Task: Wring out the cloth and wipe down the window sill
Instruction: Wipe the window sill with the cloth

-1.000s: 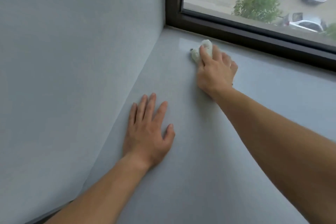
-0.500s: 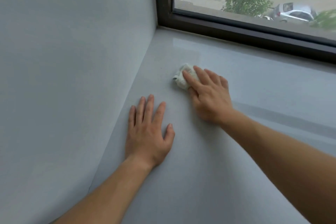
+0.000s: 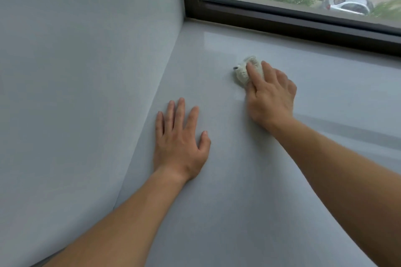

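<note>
A small bunched white cloth (image 3: 241, 72) lies on the pale grey window sill (image 3: 238, 191), a short way in front of the dark window frame. My right hand (image 3: 271, 97) covers its near side, fingers bent over it and the index finger pressing on top; the thumb is hidden. My left hand (image 3: 180, 143) rests flat on the sill with fingers spread, nearer to me and close to the side wall, holding nothing.
A pale side wall (image 3: 76, 71) meets the sill along its left edge. The dark window frame (image 3: 282, 21) borders the sill at the back, with glass above it. A faint streak runs across the sill to the right of my right wrist.
My right hand pulled the cloth from the window frame towards me, then slid it back out and to the right. My left hand stayed put.
</note>
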Tool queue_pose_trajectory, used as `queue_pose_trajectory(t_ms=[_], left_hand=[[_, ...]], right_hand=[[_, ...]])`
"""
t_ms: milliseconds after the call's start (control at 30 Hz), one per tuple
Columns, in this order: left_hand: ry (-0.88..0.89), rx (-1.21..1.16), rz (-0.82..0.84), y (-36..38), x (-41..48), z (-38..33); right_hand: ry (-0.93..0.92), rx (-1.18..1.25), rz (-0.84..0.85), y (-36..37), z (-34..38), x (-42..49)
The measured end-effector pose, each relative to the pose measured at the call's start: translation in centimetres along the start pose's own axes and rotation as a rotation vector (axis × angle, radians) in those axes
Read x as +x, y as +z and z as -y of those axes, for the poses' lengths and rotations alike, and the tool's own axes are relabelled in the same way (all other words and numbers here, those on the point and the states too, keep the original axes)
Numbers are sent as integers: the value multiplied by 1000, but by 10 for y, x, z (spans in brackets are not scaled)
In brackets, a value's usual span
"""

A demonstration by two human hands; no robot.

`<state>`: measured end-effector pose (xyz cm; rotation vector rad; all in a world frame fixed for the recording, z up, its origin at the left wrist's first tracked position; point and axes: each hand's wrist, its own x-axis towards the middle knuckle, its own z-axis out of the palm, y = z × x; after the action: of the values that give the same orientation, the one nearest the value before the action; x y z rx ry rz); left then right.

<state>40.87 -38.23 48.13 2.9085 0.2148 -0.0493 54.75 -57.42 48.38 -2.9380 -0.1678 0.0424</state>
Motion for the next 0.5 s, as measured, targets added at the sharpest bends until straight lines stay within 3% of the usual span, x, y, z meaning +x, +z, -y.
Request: queue_pose_trajectory(t_ms=[67, 233, 433, 500], left_hand=[[3, -14, -1, 3, 0, 3], [12, -84, -10, 6, 1, 10], [15, -257, -37, -2, -4, 17], [8, -426, -104, -11, -10, 19]], right_hand=[[86, 8, -36, 8, 18, -8], [-273, -20, 13, 16, 32, -60], [97, -6, -32, 16, 37, -57], [22, -28, -40, 22, 57, -87]])
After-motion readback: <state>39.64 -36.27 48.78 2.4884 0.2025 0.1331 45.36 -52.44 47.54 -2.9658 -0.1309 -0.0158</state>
